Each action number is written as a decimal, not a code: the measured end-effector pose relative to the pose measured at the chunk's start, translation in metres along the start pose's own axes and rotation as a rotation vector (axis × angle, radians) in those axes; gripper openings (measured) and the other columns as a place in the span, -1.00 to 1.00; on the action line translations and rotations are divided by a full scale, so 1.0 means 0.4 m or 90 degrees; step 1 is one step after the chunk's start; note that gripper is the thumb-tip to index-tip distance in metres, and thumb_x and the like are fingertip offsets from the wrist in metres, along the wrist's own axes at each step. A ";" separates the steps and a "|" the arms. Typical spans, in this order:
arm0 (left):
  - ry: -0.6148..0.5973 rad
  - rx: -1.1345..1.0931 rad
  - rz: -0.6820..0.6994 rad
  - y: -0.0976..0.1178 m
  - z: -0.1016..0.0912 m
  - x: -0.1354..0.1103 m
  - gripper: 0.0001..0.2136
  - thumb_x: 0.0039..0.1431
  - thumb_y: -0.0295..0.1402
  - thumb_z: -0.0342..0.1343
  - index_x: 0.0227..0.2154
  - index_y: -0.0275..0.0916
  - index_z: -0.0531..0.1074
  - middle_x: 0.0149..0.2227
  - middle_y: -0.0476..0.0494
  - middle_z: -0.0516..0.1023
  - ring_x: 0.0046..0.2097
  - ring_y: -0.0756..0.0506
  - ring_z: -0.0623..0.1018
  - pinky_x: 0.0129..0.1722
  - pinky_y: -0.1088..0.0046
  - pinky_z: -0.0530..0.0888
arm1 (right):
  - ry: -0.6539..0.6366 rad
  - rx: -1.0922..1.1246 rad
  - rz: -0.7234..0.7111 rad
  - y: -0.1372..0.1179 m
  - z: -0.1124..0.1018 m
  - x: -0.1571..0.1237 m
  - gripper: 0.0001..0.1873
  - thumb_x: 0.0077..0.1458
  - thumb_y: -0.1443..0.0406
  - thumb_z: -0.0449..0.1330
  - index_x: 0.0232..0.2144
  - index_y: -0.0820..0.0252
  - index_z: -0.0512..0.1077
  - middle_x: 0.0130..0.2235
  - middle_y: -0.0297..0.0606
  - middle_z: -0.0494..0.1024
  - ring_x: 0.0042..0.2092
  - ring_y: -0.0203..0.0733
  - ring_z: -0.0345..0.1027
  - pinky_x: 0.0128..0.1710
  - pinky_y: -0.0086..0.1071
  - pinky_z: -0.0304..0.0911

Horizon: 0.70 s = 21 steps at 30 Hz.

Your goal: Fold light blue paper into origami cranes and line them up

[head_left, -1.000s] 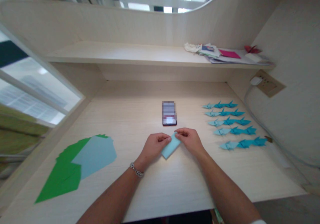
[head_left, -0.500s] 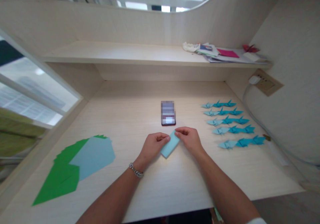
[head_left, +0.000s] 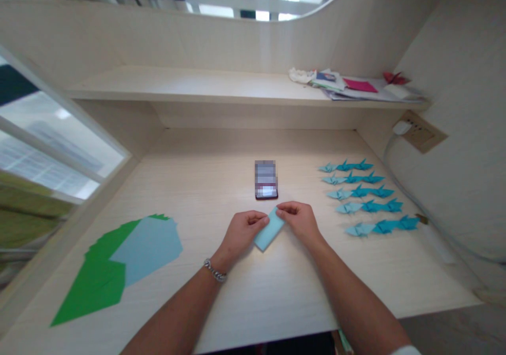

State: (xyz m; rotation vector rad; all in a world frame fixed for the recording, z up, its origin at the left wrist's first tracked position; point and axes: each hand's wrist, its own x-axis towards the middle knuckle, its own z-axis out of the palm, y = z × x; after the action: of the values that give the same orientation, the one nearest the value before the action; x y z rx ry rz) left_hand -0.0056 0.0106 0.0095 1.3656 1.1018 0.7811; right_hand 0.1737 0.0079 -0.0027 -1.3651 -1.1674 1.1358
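Note:
A narrow folded strip of light blue origami paper [head_left: 269, 232] lies slantwise at the middle of the desk. My left hand [head_left: 245, 232] pinches its left edge between thumb and fingers. At the upper right end, my right hand [head_left: 301, 220] grips the paper's corner with closed fingertips. The fingers of both hands partly cover the paper's edges. Just beyond the hands lies a phone [head_left: 266, 180] with a blurred screen. To the right, folded blue paper cranes [head_left: 373, 205] stand in several rows, paler ones at the left of each row.
Fanned green paper sheets [head_left: 90, 281] and light blue sheets [head_left: 152, 249] lie on the left of the desk [head_left: 205, 154]. A shelf [head_left: 197, 86] spans the back, with papers [head_left: 359, 85] at its right. A cable [head_left: 415, 202] runs down from the wall socket [head_left: 425, 132].

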 end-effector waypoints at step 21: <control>-0.016 0.011 0.013 -0.007 -0.004 0.001 -0.77 0.05 -0.24 0.14 -0.32 -0.29 0.55 -0.41 -0.15 0.60 -0.39 -0.06 0.52 -0.43 0.49 0.40 | -0.003 -0.045 -0.030 0.001 -0.001 -0.003 -0.75 -0.11 0.27 0.27 -0.30 0.18 0.56 -0.28 -0.19 0.61 -0.25 -0.11 0.49 -0.18 -0.25 0.35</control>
State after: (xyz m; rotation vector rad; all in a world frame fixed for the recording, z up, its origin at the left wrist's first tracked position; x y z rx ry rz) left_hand -0.0073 0.0111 0.0067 1.3990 1.0787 0.7692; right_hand 0.1739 0.0065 -0.0030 -1.3824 -1.2470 1.0744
